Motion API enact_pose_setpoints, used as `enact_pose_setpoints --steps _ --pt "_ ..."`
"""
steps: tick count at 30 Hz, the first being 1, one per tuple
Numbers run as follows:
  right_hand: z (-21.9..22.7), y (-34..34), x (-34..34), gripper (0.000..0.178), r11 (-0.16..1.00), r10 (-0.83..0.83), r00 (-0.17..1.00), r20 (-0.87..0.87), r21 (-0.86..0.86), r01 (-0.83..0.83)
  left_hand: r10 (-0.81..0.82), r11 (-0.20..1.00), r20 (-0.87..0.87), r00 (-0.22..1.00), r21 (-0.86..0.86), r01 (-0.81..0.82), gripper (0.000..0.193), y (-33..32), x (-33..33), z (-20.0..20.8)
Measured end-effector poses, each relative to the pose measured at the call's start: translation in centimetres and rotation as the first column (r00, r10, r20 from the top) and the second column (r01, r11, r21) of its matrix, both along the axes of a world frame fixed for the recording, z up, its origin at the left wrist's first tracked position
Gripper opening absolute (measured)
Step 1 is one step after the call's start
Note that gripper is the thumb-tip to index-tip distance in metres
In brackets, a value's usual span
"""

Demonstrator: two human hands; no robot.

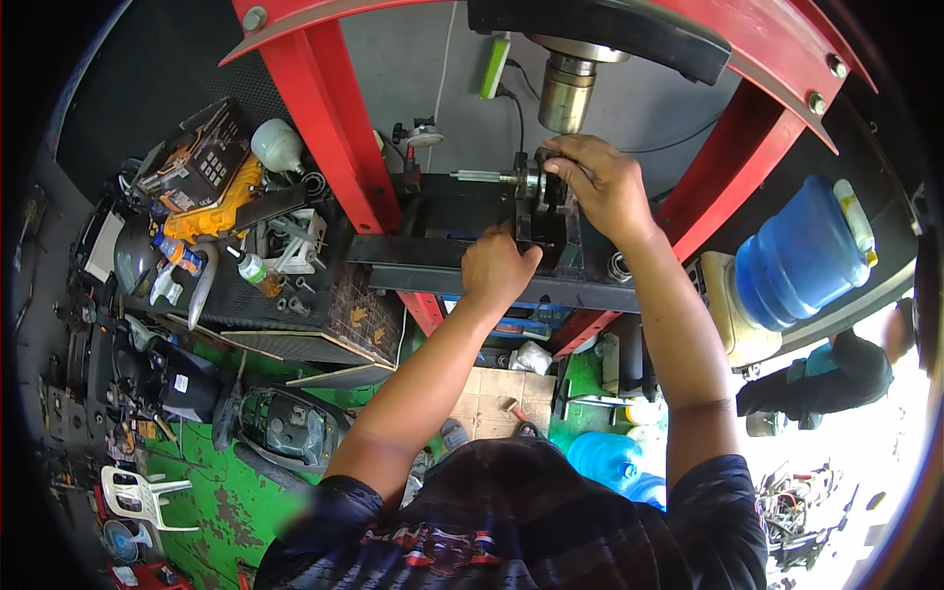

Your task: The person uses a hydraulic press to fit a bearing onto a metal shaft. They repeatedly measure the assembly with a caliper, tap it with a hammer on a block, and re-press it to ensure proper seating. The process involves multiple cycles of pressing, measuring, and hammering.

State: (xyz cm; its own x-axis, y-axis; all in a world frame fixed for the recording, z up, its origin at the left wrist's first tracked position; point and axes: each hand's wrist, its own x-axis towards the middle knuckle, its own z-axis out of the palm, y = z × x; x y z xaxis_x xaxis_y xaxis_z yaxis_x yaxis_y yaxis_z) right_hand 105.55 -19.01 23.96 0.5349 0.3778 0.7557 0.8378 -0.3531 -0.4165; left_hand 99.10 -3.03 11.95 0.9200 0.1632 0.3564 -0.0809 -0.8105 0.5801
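A motorcycle crankshaft (532, 189) stands on the press bed, its bright shaft (484, 177) sticking out to the left. My right hand (602, 185) is closed over its upper right side, fingers curled round the dark web. Lower down, my left hand (500, 265) has its fingers bent against the dark metal block (558, 241) under the crankshaft; what those fingertips grip is hidden. The press ram (567, 93) hangs above and behind my right hand, apart from the crankshaft. A dial gauge on a stand (424, 134) is left of the shaft.
Red press posts (329, 118) rise on both sides, with a dark steel crossbeam (423, 258) in front. A cluttered bench (221, 305) holds tools and bottles at left. A blue water jug (801, 256) stands at right. Another person (836, 379) is at far right.
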Motion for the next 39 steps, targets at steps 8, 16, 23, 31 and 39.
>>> enact_pose_setpoints --steps 8,16,23,31,39 --pt "-3.9 0.9 1.2 0.033 0.973 -0.223 0.947 0.229 -0.003 0.230 -0.001 0.995 0.088 0.996 -0.098 0.010 0.058 1.8 -4.5 1.3" --pt "-3.8 1.1 -1.2 0.041 0.951 -0.300 0.870 0.391 0.188 0.244 0.089 0.978 0.052 0.995 -0.193 -0.078 0.048 7.8 -11.1 -0.7" --pt "-5.1 1.0 -0.7 0.031 0.939 -0.342 0.902 0.264 0.066 0.337 0.159 0.968 -0.019 0.987 -0.192 -0.160 0.046 11.0 -15.2 -4.5" --pt "-5.0 2.1 -2.3 0.025 0.903 -0.391 0.890 0.233 0.283 0.323 0.233 0.932 -0.081 0.969 -0.267 -0.246 0.043 11.7 -17.8 -6.6" --pt "-6.2 3.4 -4.8 0.020 0.824 -0.477 0.864 0.160 0.423 0.377 0.207 0.939 -0.150 0.967 -0.248 -0.239 0.044 11.8 -18.9 -7.6"
